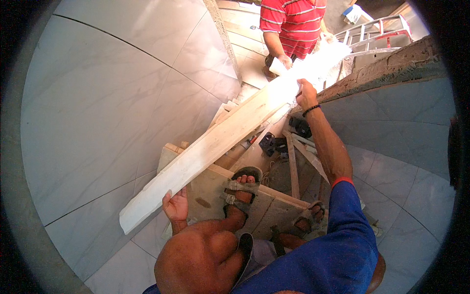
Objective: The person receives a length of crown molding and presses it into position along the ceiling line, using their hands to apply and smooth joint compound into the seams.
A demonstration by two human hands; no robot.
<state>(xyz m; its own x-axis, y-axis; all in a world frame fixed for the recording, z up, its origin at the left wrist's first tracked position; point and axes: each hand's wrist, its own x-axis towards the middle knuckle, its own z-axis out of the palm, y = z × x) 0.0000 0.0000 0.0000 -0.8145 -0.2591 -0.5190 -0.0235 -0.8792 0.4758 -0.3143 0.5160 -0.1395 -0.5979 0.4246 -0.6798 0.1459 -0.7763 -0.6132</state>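
- Board (235, 127), slanting between the person's hands and a co-worker (293, 29), could tip or twist; its length and the few holding points would be the cause.
- Tiled wall (107, 108), left of the board, could be scraped if the near end swings outward.
- Platform (264, 210), below the board, gives narrow footing; leaning out under the load could cost the person balance.
- Left hand (176, 205), at the board's near end, has its palm turned up and its fingers against the lower edge — I cannot tell whether it pinches or only props. If it merely props, that end might slide off.
- Right hand (307, 94), farther up the same edge, is closed around it, thumb uppermost; a twist there could roll the board.
- Glare whitens the board's far end, so a poor hold there could go unnoticed.
- Counted, biggest first: one board, apparently a single piece; one co-worker beyond it; one ladder (377, 36) past its far end, to the right.
- Sandalled feet, two, both below the board: left foot (242, 193) and right foot (311, 215).
- Dark tools, at least two, just beneath the board: one nearer (270, 144), one farther (300, 126); overlap blurs the exact number.
- Bracelet (311, 110), one, on the right wrist, below the board's edge.
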